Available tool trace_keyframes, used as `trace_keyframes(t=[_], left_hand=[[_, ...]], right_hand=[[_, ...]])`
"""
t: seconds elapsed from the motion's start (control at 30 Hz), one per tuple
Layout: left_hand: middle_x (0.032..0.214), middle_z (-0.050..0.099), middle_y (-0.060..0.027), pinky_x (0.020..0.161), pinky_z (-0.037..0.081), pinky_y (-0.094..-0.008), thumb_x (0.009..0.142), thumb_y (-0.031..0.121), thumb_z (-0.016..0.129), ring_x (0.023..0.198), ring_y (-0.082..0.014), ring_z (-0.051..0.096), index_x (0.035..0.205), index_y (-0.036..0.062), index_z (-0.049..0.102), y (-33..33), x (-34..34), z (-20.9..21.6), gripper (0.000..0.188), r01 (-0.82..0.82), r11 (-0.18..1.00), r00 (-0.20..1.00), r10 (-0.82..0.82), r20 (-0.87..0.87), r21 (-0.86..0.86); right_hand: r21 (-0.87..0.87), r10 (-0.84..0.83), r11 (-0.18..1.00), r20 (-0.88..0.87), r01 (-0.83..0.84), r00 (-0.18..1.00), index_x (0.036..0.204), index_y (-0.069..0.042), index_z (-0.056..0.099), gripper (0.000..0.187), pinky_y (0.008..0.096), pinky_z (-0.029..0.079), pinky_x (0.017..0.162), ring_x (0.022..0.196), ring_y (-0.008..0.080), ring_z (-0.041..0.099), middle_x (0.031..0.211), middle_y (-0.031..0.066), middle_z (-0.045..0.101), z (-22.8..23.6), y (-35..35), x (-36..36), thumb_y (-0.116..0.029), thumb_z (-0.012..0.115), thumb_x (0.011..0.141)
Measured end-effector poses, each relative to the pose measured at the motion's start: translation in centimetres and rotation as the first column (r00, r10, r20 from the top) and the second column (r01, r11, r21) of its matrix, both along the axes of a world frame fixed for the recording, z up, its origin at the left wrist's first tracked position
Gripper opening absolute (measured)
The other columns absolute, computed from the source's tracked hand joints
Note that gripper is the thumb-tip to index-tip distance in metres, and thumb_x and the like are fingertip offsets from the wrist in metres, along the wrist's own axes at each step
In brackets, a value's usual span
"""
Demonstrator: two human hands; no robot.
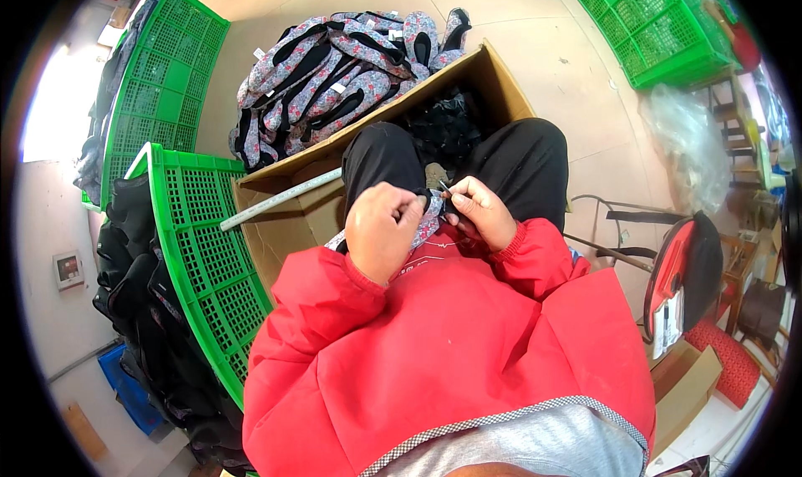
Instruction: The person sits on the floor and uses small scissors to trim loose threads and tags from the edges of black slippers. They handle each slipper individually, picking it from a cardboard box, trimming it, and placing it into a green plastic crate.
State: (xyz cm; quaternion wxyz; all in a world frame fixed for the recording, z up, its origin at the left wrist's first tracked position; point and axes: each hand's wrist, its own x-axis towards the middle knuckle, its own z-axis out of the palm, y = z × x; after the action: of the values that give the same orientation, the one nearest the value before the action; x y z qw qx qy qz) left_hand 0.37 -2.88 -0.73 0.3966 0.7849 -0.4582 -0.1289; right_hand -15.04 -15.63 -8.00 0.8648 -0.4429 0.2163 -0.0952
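Observation:
On my lap lies a padded floral fabric piece (426, 228) with black trim, partly hidden by my hands. My left hand (378, 229) is closed, thumb and fingers pinched at the black edge of this piece. Close beside it, my right hand (486, 215) is closed around a small dark tool (444, 188) with a thin metal tip, perhaps thread snips; most of it is covered by the fingers. The tip sits near the left fingertips, at the fabric's upper edge. Whether it touches the fabric I cannot tell.
An open cardboard box (501, 84) holding black material (447, 126) stands around my knees, a pale ruler-like strip (280, 200) across it. Beyond lies a heap of floral padded pieces (342, 84). Green crates (196, 251) stand left; another crate (647, 26) and clear plastic (689, 147) are right.

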Motion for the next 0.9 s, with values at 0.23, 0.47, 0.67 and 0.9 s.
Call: trace_keyframes(t=[0.23,0.47,0.67,0.9], left_hand=[[0.069,0.059,-0.0054,0.063,0.046,-0.0364,0.072,0.008,0.075,0.069,-0.0253,0.057,0.085,0.0054,0.07,-0.3,-1.3,-1.3,0.015,0.056,0.995,0.956,-0.03,0.292,-0.081],[0.067,0.058,-0.0044,0.063,0.045,-0.0367,0.071,0.009,0.075,0.067,-0.0248,0.056,0.085,0.0063,0.07,-0.4,-1.1,-2.1,0.015,0.044,0.996,0.96,-0.02,0.28,-0.079],[0.067,0.058,-0.0045,0.063,0.045,-0.0368,0.071,0.009,0.075,0.067,-0.0251,0.056,0.086,0.006,0.07,-0.3,-1.0,-2.0,0.016,0.046,0.996,0.965,-0.024,0.261,-0.077],[0.069,0.06,-0.0053,0.064,0.046,-0.0381,0.074,0.011,0.073,0.07,-0.026,0.058,0.088,0.0051,0.068,0.0,-0.5,-1.0,0.016,0.098,0.995,0.981,-0.099,0.166,0.019]], right_hand=[[-0.533,-0.085,0.844,-0.033,0.054,0.996,0.109,-0.002,0.053,0.02,0.0282,0.049,0.079,0.086,0.0173,0.063,0.095,0.0105,0.063,-1.5,0.2,0.3,-0.015,0.06,0.095],[-0.643,-0.166,0.762,-0.094,0.067,0.982,0.109,-0.003,0.054,0.027,0.0351,0.05,0.079,0.09,0.0285,0.067,0.097,0.0142,0.066,-2.1,0.3,0.1,-0.02,0.064,0.091],[-0.736,-0.083,0.675,-0.145,-0.051,0.986,0.111,-0.004,0.054,0.03,0.035,0.05,0.079,0.092,0.031,0.066,0.1,0.0141,0.066,-0.6,-0.3,0.1,-0.023,0.065,0.091],[-0.502,-0.018,0.864,0.051,0.042,0.999,0.113,-0.002,0.049,0.028,0.0302,0.048,0.083,0.091,0.0165,0.06,0.104,0.0093,0.059,-1.7,-0.6,0.7,-0.021,0.061,0.095]])
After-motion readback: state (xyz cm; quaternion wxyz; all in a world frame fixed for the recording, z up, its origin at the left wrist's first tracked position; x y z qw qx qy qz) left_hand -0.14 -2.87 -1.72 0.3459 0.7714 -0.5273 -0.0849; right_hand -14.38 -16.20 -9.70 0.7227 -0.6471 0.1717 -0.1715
